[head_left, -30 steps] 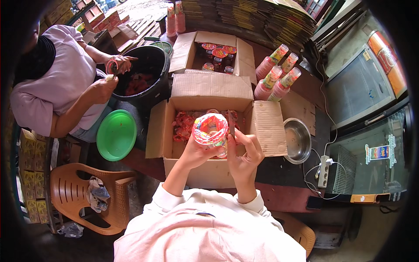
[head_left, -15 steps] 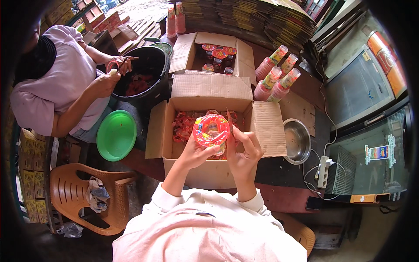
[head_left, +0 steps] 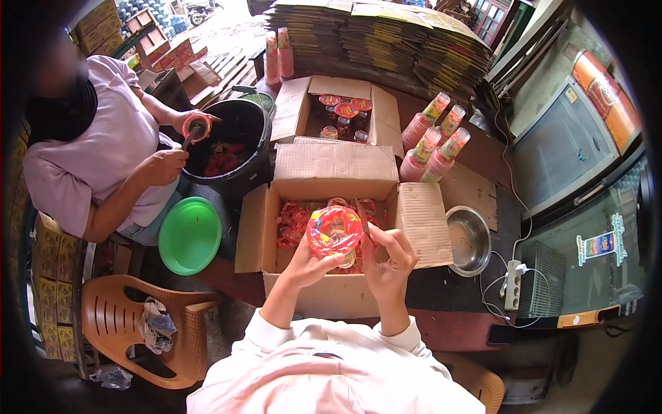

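Note:
My left hand (head_left: 307, 268) grips a plastic cup (head_left: 334, 233) with a red printed film lid, its top turned up toward me. The lid's middle looks clear or cut, with the inside showing through; I cannot tell which. My right hand (head_left: 388, 262) is closed on a thin knife (head_left: 362, 214), blade pointing up, close against the cup's right rim. Both hands are over the near edge of an open cardboard box (head_left: 303, 293), which holds several red-lidded cups and scraps of red film (head_left: 293, 224).
A co-worker at left holds a cup (head_left: 197, 127) and a knife-like tool over a black bucket (head_left: 258, 138). A green basin (head_left: 189, 236) stands beside it. A second box (head_left: 293, 107) of cups, stacked cups (head_left: 427, 148), a steel bowl (head_left: 469, 241) and a power strip (head_left: 512, 284) surround my box.
The whole view has shifted slightly downward. My hands keep their hold on the cup and knife. The co-worker's cup has turned, and the tool is now at its mouth.

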Demonstrator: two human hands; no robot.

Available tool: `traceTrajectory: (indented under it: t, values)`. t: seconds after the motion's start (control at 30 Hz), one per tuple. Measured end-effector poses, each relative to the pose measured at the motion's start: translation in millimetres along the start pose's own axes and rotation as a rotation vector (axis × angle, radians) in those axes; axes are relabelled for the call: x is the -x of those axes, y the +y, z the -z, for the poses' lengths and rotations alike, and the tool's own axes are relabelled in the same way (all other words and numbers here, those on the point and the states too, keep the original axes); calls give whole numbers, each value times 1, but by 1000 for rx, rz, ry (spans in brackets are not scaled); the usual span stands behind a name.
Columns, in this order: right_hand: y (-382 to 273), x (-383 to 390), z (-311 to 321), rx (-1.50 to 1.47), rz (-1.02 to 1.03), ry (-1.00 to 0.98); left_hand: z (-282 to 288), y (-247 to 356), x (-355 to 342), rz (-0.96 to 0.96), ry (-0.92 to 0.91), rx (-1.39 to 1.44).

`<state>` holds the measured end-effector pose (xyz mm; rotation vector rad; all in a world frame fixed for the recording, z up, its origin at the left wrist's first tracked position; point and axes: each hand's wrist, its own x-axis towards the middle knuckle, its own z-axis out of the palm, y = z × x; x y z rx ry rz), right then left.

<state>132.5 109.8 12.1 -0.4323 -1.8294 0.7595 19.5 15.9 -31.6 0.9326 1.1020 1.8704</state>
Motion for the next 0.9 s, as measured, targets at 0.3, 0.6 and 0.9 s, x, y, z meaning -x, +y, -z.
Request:
traceTrajectory:
  t: [0.3,0.6,0.9]
  values:
    - [2,2,-3,43,28,22,-2,5,1,79,-13,10]
    - [1,7,1,41,14,-30,1,8,4,75,23,35]
    - [2,6,-1,38,-5,-22,3,10,2,61,-74,-103]
